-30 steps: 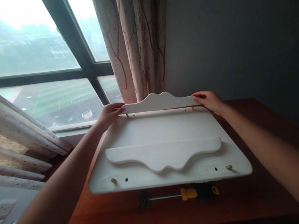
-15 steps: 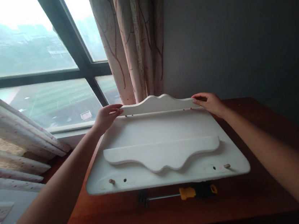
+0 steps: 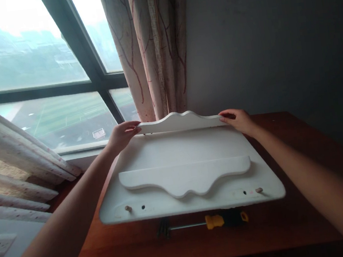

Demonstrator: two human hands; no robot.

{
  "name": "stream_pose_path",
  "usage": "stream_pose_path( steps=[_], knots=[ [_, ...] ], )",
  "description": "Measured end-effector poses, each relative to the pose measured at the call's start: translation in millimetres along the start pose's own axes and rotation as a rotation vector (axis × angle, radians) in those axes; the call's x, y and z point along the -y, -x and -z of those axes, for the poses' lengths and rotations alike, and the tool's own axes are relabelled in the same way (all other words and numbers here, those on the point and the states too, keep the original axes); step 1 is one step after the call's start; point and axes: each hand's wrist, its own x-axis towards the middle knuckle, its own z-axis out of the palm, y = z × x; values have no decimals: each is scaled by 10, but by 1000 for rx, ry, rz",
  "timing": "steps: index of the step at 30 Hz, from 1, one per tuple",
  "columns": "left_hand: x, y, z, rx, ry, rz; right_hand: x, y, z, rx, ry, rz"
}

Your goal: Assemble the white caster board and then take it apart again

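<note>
Along the far edge of a white board (image 3: 180,148), a wavy-topped white panel (image 3: 180,122) stands upright. My left hand (image 3: 122,135) pinches the panel's left end, and my right hand (image 3: 238,121) grips its right end, thumbs on the near face. Small dowels show under the panel's left part; the right one is hidden. A second wavy white panel (image 3: 186,176) lies flat on the board, curved side toward me. Near the board's front edge, a wooden dowel (image 3: 128,209) sticks up at the left and another dowel (image 3: 258,190) at the right, each beside a dark hole.
A yellow and black screwdriver (image 3: 226,218) lies on the brown table (image 3: 192,249) in front of the board, its tip by a small pile of dark screws (image 3: 163,228). Behind are a curtain (image 3: 156,55), a window (image 3: 20,47) and a grey wall (image 3: 257,43).
The upright panel has sunk slightly toward the board at its right end, where the dowel that showed is now hidden. My right hand has moved slightly down with it.
</note>
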Motion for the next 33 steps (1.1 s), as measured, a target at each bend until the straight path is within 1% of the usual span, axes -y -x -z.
stream_pose_path(
  steps=[11, 19, 26, 33],
  knots=[
    [39, -17, 34, 16, -54, -61, -60, 19, -3, 24, 61, 55],
    [28, -84, 31, 19, -14, -38, -49, 15, -4, 25, 142, 94],
    [49, -84, 19, -5, 17, 6, -42, 31, -21, 14, 165, 96],
    [18, -103, 6, -8, 48, 6, -33, 38, -18, 0, 173, 97]
  ],
)
